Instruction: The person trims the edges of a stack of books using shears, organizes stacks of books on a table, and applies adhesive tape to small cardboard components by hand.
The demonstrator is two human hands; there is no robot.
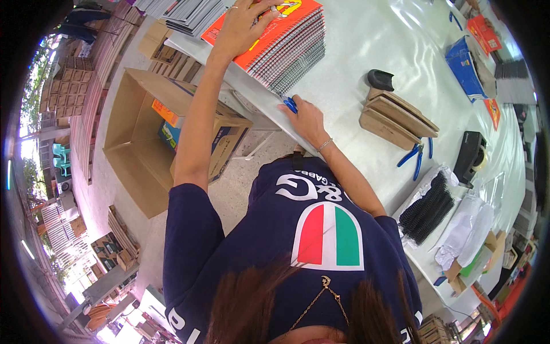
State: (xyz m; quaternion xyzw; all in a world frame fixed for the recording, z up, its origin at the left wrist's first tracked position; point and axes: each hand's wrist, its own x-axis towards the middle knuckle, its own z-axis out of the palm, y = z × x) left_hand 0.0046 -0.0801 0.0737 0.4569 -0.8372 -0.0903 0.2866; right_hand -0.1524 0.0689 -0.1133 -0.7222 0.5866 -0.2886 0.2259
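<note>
Presently left hand (243, 26) flat on notebook stack (286, 43), heavy, slippery covers, grip under edges; right hand (306, 117) pinches blue tool (291, 104)

Single head view, fisheye, looking steeply down over own torso at white table (366, 51), close range.

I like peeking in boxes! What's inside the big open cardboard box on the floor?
Inside the cardboard box you can see an orange packet and a blue packet near one side. The person's left arm crosses over part of the box, so what lies beneath it stays hidden.
</note>
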